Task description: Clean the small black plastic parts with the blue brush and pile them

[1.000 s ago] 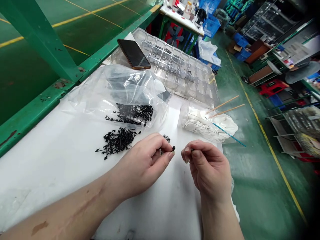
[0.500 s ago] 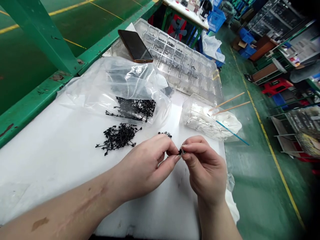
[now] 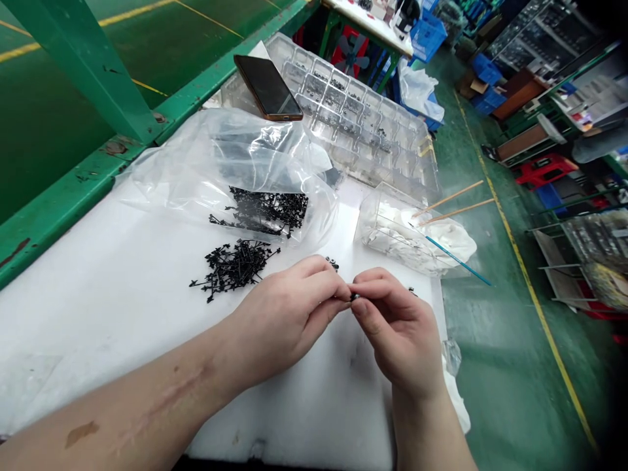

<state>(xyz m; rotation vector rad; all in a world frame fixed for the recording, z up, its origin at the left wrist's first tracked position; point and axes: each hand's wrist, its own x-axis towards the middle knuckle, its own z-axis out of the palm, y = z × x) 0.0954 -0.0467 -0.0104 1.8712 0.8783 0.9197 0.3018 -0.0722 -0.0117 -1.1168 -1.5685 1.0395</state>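
Observation:
My left hand (image 3: 289,314) and my right hand (image 3: 402,327) meet fingertip to fingertip over the white table. Between them is a small dark part (image 3: 354,297), pinched by both; its shape is mostly hidden by the fingers. Beyond my left hand lies a loose pile of thin black plastic pieces (image 3: 238,265). More such black pieces (image 3: 269,210) show at the mouth of a clear plastic bag (image 3: 196,157). A few small round parts (image 3: 332,263) lie just behind my left fingertips, and some tiny dark ones (image 3: 412,290) beside my right hand.
A phone (image 3: 269,88) rests on a clear compartment tray (image 3: 343,111) holding small parts. At the right edge, a clear box (image 3: 375,229) contains white material, with wooden sticks (image 3: 454,196) and a blue stick (image 3: 456,260) poking out. A green metal frame (image 3: 161,131) borders the left.
The fingertips have closed further around the small part, covering more of it. My left knuckles now hide some of the small round parts, and the tiny dark ones beside my right hand have come into view.

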